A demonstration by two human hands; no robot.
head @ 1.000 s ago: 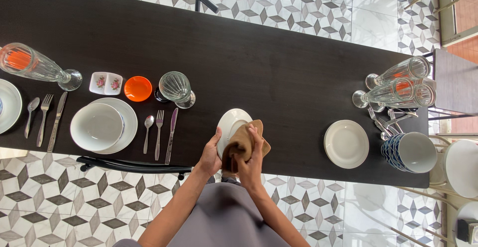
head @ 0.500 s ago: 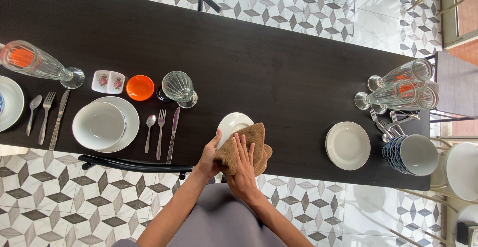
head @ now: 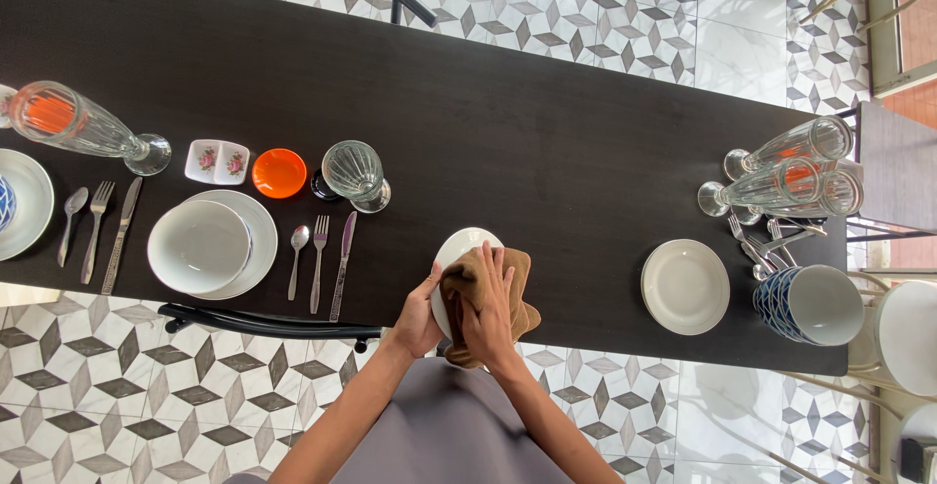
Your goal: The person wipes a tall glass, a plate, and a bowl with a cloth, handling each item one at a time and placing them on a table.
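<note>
Left hand (head: 418,320): fingers curled round the left rim of a white plate (head: 461,248), thumb on its face, at the near table edge.
Right hand (head: 488,308): flat on a brown cloth (head: 467,287), fingers spread and pressed down on the plate.
White plate: tilted up at the near edge of the dark table (head: 547,142), mostly covered by the cloth; only the upper left rim showing.
Cloth: draped over the plate, a fold hanging past the near edge.
Left of the hands: knife (head: 343,263), fork (head: 318,262) and spoon (head: 297,258) side by side, near but apart from the plate; beyond them a white bowl (head: 198,246) on a plate.
Behind the hands: wide bare dark tabletop up to the far edge; a ribbed glass (head: 353,174) lying up and to the left.
Right of the hands: open strip of table, then a small white plate (head: 685,287) close to the near edge, well apart.
Far right end: crowded with lying glasses (head: 781,177), cutlery and a patterned bowl (head: 810,304).
</note>
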